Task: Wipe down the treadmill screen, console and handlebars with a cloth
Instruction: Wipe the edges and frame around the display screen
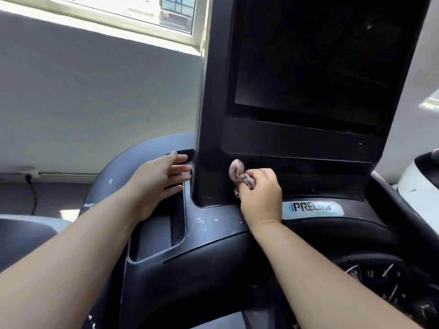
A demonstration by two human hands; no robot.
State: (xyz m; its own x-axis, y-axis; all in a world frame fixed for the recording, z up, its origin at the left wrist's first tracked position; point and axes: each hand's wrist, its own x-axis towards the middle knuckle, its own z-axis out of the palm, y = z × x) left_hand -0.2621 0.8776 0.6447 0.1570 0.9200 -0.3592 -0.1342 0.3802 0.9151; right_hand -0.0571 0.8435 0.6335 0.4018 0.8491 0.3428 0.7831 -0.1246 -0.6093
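The treadmill's dark screen (316,60) rises in a black housing above the console (213,231). My right hand (261,193) grips a small bunched pink cloth (238,173) and holds it against the base of the screen housing, just left of the PRELUX label (311,207). My left hand (159,176) reaches forward with straight fingers, their tips at the housing's left edge over the console's left tray (156,238). The curved left handlebar (111,172) arcs behind that hand.
A white wall and a window (152,10) lie beyond the treadmill on the left, with a cable (33,188) along the floor. A white object (420,184) sits at the right edge. A dial with tick marks (375,279) shows at lower right.
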